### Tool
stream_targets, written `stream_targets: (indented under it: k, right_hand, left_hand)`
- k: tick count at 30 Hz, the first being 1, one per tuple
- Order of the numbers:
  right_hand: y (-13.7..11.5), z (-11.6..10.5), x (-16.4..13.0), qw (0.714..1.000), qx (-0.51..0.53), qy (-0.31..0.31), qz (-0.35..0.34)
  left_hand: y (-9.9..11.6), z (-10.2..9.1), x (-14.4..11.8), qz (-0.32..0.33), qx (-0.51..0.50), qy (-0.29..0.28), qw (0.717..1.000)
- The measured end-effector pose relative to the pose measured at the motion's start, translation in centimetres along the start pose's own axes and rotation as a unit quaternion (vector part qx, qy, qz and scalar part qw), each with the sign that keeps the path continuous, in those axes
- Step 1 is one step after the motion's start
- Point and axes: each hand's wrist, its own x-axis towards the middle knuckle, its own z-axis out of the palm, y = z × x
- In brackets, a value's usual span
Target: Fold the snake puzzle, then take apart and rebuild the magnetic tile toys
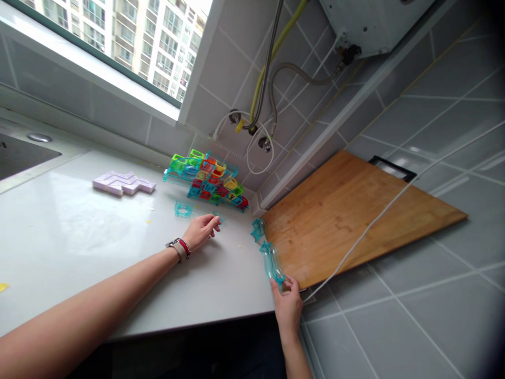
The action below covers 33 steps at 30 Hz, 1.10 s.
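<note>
My left hand [200, 231] rests over the white counter, its fingers curled together. Just behind its fingertips a small translucent teal piece [221, 219] peeks out; whether the fingers grip it is hidden. Beside it lies a flat teal connector with a round hole [183, 209]. At the counter's right edge my right hand [289, 301] pinches the near end of a clear curved track piece with teal ends [271, 263]. A shorter teal and clear piece [258, 230] sits just beyond that. Against the back wall stands a stack of colourful translucent blocks and teal pieces [209, 179].
Lilac zigzag blocks [124, 183] lie left of the stack. A wooden board [347, 221] leans on the right wall, with a white cable [366, 231] across it. The sink [23, 150] is at far left. Pipes and hoses [262, 95] run up the back wall.
</note>
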Motion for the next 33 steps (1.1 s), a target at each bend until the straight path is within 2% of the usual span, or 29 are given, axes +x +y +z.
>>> stream_targets:
  k: [4,8,10,12,16,19,23,25,29,33]
  right_hand:
    - [-0.3,0.2,0.0,1.000,0.004,0.012,-0.019]
    - [-1.2,0.1,-0.8,0.995,-0.006,0.076,-0.064]
    - [-2.1,-0.1,-1.5,0.992,0.000,0.087,-0.091]
    - [-3.3,-0.2,-1.8,0.990,0.023,0.056,-0.131]
    - [-6.4,0.1,-0.8,0.969,0.034,-0.075,-0.235]
    - [-8.8,1.1,1.7,0.949,-0.010,-0.136,-0.283]
    - [-11.6,3.4,7.3,0.927,-0.119,-0.192,-0.300]
    - [-12.7,4.7,10.7,0.924,-0.197,-0.220,-0.243]
    - [-13.8,7.2,17.2,0.925,-0.240,-0.244,-0.167]
    - [-13.6,9.3,20.3,0.920,-0.252,-0.276,-0.116]
  left_hand:
    - [-0.2,0.1,0.0,-0.002,0.010,-0.008,1.000]
    - [-0.2,0.1,-0.1,-0.003,0.015,-0.008,1.000]
    - [-0.2,0.1,-0.1,-0.003,0.014,-0.007,1.000]
    - [-0.2,0.1,-0.1,-0.002,0.013,-0.005,1.000]
    - [-0.2,0.0,-0.1,0.005,0.015,-0.001,1.000]
    - [-0.2,0.0,-0.1,0.007,0.024,-0.003,1.000]
    - [-0.3,0.1,-0.1,0.003,0.034,-0.007,0.999]
    - [-0.3,0.1,-0.2,0.000,0.035,-0.010,0.999]
    - [-0.5,0.2,-0.2,-0.003,0.035,-0.016,0.999]
    - [-0.6,0.3,-0.2,-0.002,0.042,-0.017,0.999]
